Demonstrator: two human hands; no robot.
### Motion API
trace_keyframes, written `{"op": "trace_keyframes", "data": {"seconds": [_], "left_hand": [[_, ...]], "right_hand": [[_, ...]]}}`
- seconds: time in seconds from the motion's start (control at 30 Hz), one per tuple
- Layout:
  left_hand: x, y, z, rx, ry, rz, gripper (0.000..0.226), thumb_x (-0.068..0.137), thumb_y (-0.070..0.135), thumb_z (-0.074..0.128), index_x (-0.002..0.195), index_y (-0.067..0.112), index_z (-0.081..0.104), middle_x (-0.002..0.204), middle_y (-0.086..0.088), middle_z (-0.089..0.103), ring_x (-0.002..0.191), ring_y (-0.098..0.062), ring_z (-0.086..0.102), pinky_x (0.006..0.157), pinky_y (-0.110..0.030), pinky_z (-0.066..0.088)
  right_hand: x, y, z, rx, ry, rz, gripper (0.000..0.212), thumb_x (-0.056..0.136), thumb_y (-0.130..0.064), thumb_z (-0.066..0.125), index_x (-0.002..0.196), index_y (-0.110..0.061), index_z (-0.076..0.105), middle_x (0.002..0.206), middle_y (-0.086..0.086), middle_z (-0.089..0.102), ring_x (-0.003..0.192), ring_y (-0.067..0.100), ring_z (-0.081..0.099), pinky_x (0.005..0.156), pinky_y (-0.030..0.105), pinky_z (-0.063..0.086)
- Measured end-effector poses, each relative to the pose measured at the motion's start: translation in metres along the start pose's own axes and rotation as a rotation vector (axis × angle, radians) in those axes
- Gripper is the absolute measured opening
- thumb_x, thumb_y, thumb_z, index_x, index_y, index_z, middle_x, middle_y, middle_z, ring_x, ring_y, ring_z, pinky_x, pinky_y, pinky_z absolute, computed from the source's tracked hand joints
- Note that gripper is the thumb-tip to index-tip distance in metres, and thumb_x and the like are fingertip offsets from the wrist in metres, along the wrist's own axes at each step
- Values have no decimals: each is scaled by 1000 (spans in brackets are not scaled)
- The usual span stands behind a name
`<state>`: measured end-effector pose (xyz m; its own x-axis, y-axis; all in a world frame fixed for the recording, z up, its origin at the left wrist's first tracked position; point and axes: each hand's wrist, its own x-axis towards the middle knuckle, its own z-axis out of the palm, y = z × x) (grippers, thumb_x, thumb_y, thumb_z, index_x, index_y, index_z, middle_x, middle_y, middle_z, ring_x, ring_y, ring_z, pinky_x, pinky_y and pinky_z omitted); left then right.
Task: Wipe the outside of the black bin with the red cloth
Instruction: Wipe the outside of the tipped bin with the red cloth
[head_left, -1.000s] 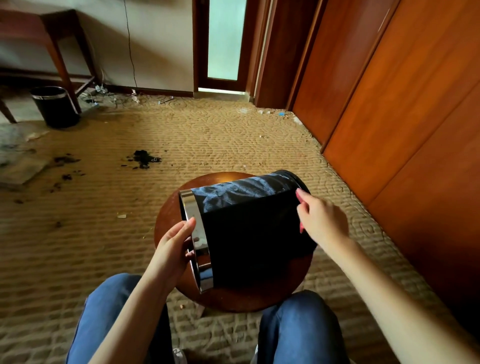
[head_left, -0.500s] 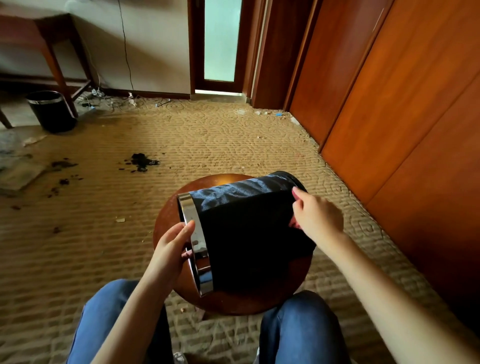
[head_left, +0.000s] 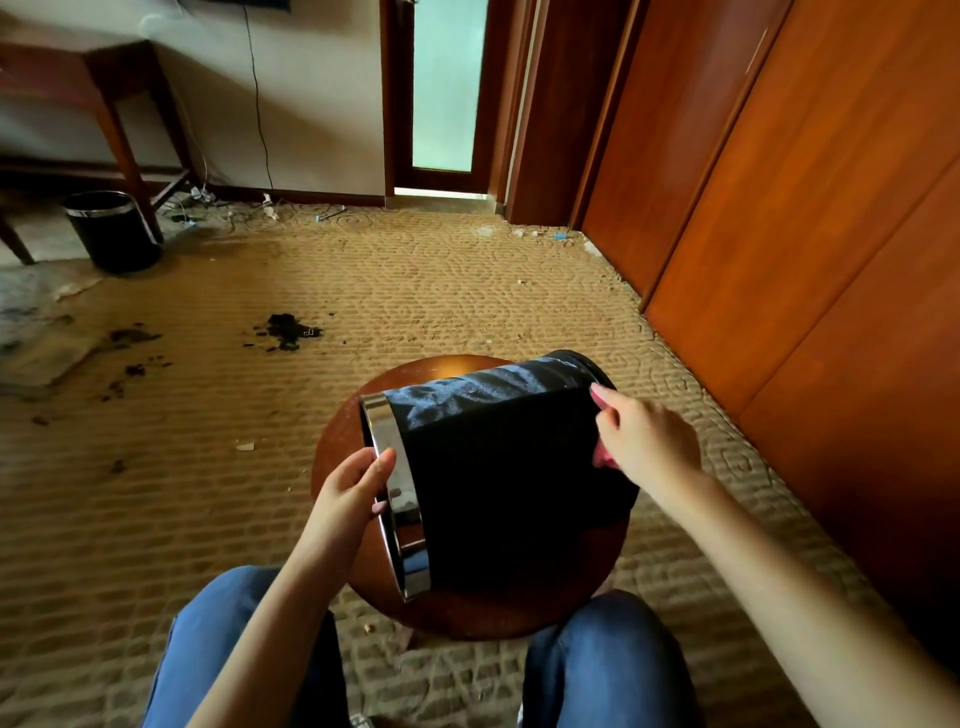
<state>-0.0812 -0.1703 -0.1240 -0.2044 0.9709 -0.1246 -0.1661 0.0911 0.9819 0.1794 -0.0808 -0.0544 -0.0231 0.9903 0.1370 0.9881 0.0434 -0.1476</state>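
Note:
The black bin (head_left: 498, 483) lies on its side on a round wooden stool (head_left: 457, 613), its chrome-rimmed mouth facing left. My left hand (head_left: 353, 486) grips the chrome rim (head_left: 395, 483), thumb on the outside and fingers inside the mouth. My right hand (head_left: 644, 441) holds the red cloth (head_left: 602, 457) against the bin's wall near its base. Only small edges of the cloth show under my fingers and palm.
A second black bin (head_left: 111, 231) stands far left by a wooden table leg (head_left: 124, 145). Dark debris (head_left: 285, 330) and scraps lie on the tan carpet. Wooden wardrobe panels (head_left: 810, 208) line the right side. My knees in jeans (head_left: 602, 660) flank the stool.
My right hand with the cloth has shifted slightly down and back along the bin's base end. The left hand keeps its hold on the rim. The camera view tilted a little.

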Motion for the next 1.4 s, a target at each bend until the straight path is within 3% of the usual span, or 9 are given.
{"op": "trace_keyframes", "data": {"seconds": [0.3, 0.47, 0.57, 0.67, 0.8, 0.93, 1.07, 1.23, 1.4], "left_hand": [[7, 1, -4, 22, 8, 7, 21, 98, 21, 51, 82, 11, 59, 67, 3, 56, 72, -16, 49, 67, -32, 38], [2, 6, -5, 10, -30, 28, 68, 75, 51, 61, 100, -12, 50, 90, -10, 52, 84, -22, 49, 76, -37, 39], [2, 6, -3, -5, -27, 11, 59, 81, 44, 61, 102, -11, 52, 90, -12, 53, 85, -24, 49, 77, -39, 39], [4, 4, -4, 4, -6, 13, 45, 90, 34, 61, 104, -8, 56, 90, -14, 54, 85, -24, 49, 73, -35, 38], [7, 7, -6, 23, -13, 28, 39, 83, 37, 62, 87, -1, 56, 75, -13, 45, 70, -21, 42, 57, -27, 35], [6, 3, -6, 7, -33, 22, 50, 91, 37, 60, 100, -11, 54, 87, -15, 50, 84, -23, 47, 72, -33, 38], [4, 5, -5, -11, -23, 2, 51, 88, 39, 62, 102, -9, 55, 90, -16, 53, 88, -26, 49, 78, -38, 37], [9, 4, -6, -30, -8, -2, 42, 89, 35, 62, 100, -5, 57, 86, -14, 51, 83, -24, 47, 69, -34, 35], [4, 1, -5, 2, -23, 16, 28, 92, 28, 61, 89, 0, 57, 75, -11, 51, 74, -21, 49, 69, -34, 39]], "right_hand": [[-72, -138, 27, 178, -93, -570, 52, 94, -29, 44, 144, -20, 37, 118, 15, 61, 100, 40, 61, 81, 42, 48], [-16, -16, 9, -10, -15, -194, 46, 92, -32, 45, 138, -37, 44, 110, 6, 67, 96, 29, 63, 76, 33, 47], [-7, 9, 2, 20, 23, 25, 41, 91, -28, 46, 132, -26, 53, 102, 9, 69, 91, 29, 62, 73, 33, 46], [-33, -64, 27, 107, 48, -167, 37, 87, -28, 47, 121, -15, 51, 100, 12, 67, 92, 33, 64, 70, 37, 49], [-78, -151, 32, 194, -67, -531, 53, 92, -29, 47, 141, -11, 40, 117, 18, 61, 99, 40, 62, 78, 43, 48], [-33, -74, 19, 78, -30, -330, 46, 90, -33, 46, 136, -32, 47, 115, 9, 64, 102, 33, 62, 82, 36, 49], [7, -8, -3, -49, -15, 18, 42, 90, -29, 46, 130, -25, 54, 113, 11, 66, 102, 32, 61, 80, 34, 47], [-34, -107, 26, 43, -26, -342, 47, 92, -28, 45, 133, -5, 41, 113, 16, 63, 100, 36, 63, 77, 37, 49], [-62, -123, 26, 188, -70, -556, 50, 93, -32, 45, 143, -26, 40, 119, 13, 62, 102, 36, 61, 84, 39, 48]]}}
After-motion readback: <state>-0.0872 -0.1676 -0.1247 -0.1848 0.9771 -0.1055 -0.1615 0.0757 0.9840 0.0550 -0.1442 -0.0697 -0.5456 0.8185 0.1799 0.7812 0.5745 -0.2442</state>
